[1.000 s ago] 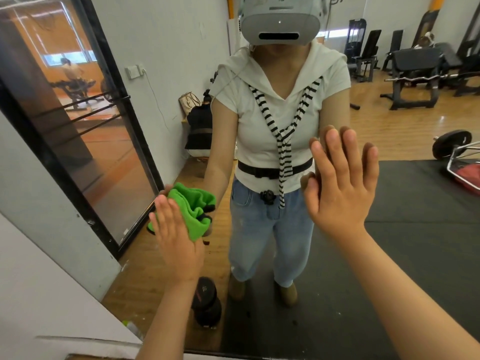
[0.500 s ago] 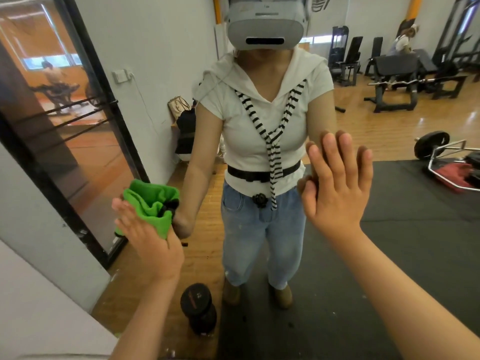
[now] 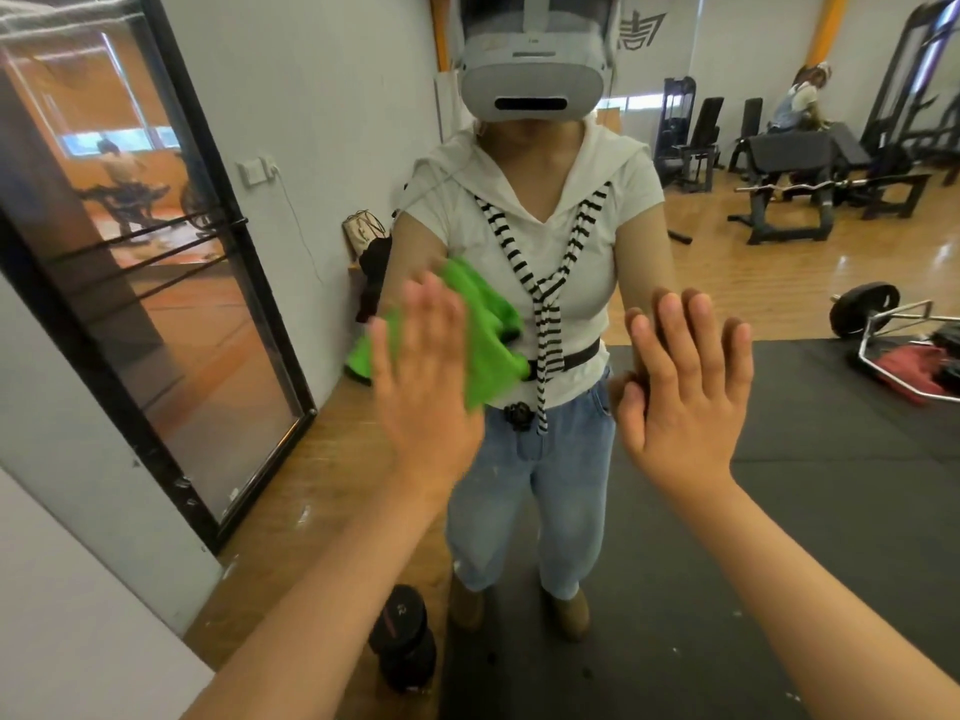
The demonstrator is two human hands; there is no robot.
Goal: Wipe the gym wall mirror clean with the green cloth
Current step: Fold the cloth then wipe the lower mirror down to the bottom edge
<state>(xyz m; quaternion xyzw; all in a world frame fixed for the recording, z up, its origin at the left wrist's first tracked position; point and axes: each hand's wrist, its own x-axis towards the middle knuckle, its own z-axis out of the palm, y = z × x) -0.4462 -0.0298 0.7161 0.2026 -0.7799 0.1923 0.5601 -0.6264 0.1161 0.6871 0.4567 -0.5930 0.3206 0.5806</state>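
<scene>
I am standing close to the person at the big wall mirror (image 3: 831,485). The left hand (image 3: 423,387) has straight fingers, a little apart. It presses the green cloth (image 3: 491,335) flat on the glass. The cloth is bunched up. It sits about chest high on the mirror and sticks out past both sides of that hand. The right hand (image 3: 685,392) holds nothing. Its fingers are straight and spread, and it lies flat on the glass, near the left hand.

The only thing I see that can hold stuff is 1 pale bag (image 3: 363,231). It shows in the mirror, next to the grey wall (image 3: 322,96). I cannot tell what is inside it.

Now I count. There are 2 hands, 1 green cloth and 1 bag. In the mirror, 1 black dumbbell (image 3: 402,646) sits low down on the wood floor (image 3: 322,459), just beside the black mat (image 3: 857,407). 1 round black plate (image 3: 865,309) on a metal bar lies at the far edge of the mat. 1 other person (image 3: 800,101) is far back by the benches (image 3: 789,153). 1 tall glass door (image 3: 156,304) with a black frame is on the left.
</scene>
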